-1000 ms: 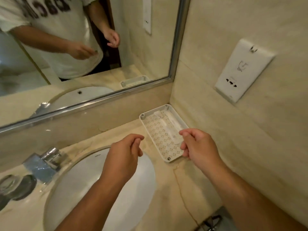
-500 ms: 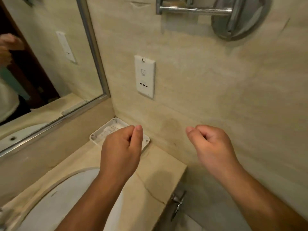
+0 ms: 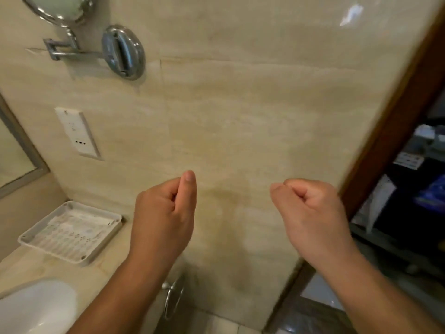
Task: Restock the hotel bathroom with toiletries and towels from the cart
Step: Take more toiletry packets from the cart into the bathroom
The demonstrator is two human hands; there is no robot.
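Presently both hands are held up before the marble wall (image 3: 252,116), and neither carries anything that can be seen. The left hand (image 3: 163,213) is loosely curled, thumb raised, fingers folded toward the palm with nothing between them. The right hand (image 3: 310,213) is likewise folded into a loose fist, and no item shows within it. Taking the wooden door frame (image 3: 395,131) as the landmark: the cart (image 3: 409,213) lies beyond it, on its far side, visible as a dark shelved opening with blurred white and blue packets whose kind cannot be told. The right hand is just beside the frame and is plainly the nearer of the two; the left hand is further from it, toward the counter. The white tray (image 3: 69,232) rests on the counter (image 3: 29,266) well away from the frame, against the wall below the socket plate (image 3: 77,131), with a flat white sachet lying along its back edge; its long axis runs away from the frame. In my judgement the coming move is a reach across the frame into the cart, and it falls to the right hand, since the supplies lie to that side of both grips.
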